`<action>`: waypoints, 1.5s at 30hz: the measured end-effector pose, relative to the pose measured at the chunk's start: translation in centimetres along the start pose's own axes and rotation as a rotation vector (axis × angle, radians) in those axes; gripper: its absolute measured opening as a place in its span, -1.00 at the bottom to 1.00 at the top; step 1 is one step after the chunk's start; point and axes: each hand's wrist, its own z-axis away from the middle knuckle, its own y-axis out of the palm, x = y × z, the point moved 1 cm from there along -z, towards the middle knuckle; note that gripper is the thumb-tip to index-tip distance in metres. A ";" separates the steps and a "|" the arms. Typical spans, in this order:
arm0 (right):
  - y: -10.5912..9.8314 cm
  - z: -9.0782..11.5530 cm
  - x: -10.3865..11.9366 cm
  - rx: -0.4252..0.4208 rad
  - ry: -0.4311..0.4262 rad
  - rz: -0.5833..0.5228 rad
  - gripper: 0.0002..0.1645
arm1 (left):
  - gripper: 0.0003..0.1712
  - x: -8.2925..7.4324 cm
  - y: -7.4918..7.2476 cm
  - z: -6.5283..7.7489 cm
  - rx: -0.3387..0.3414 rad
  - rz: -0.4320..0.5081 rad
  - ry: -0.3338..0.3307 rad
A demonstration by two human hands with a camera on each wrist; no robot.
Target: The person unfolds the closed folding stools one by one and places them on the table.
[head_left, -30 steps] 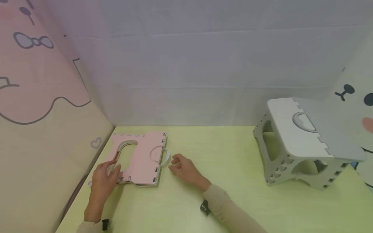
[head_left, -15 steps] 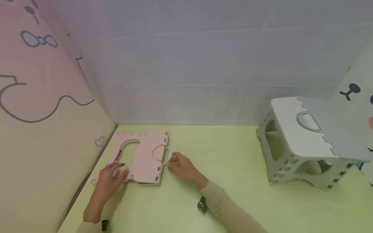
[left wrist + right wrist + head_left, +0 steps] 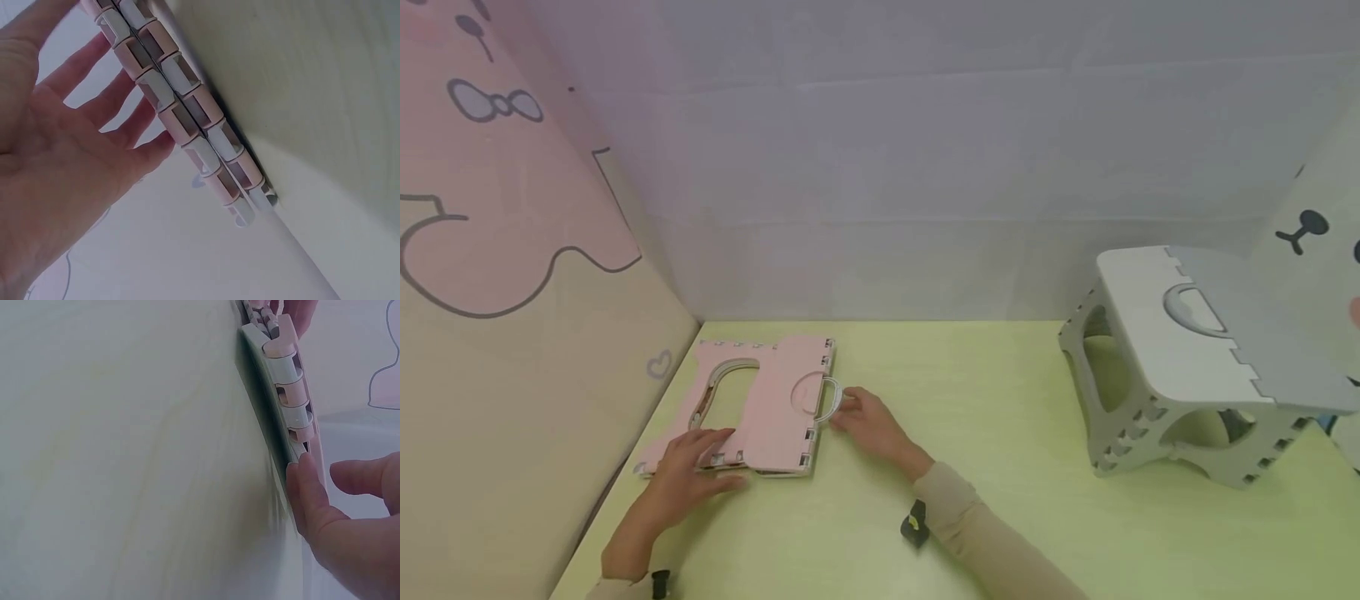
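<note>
The folded pink-and-white plastic stool lies flat near the worktop's far left corner. Your left hand is spread at its near edge, perhaps for steadying; your right hand, thumb parted, seemingly clasps nothing beside the handle.

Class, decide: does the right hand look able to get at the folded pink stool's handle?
Likely yes: the handle juts out toward the right hand, and nothing visible stands between them.
</note>
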 end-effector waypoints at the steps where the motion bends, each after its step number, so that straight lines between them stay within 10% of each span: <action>1: 0.0 0.0 0.0 -0.002 0.004 0.000 -0.32 | -0.28 0.1 0.1 -0.1 -0.019 -0.010 0.024; 8: 0.1 -0.1 0.0 -0.003 0.006 0.015 -0.35 | -0.45 0.8 0.6 -0.6 -0.158 -0.122 0.233; 31: -0.5 -0.1 -0.5 0.013 -0.009 -0.053 -0.55 | -0.45 0.2 0.8 -0.7 -0.129 -0.091 0.213; 45: -1.1 -0.3 -0.3 -0.143 0.015 -0.090 -0.57 | -0.42 -0.7 0.7 -0.9 -0.133 -0.065 0.301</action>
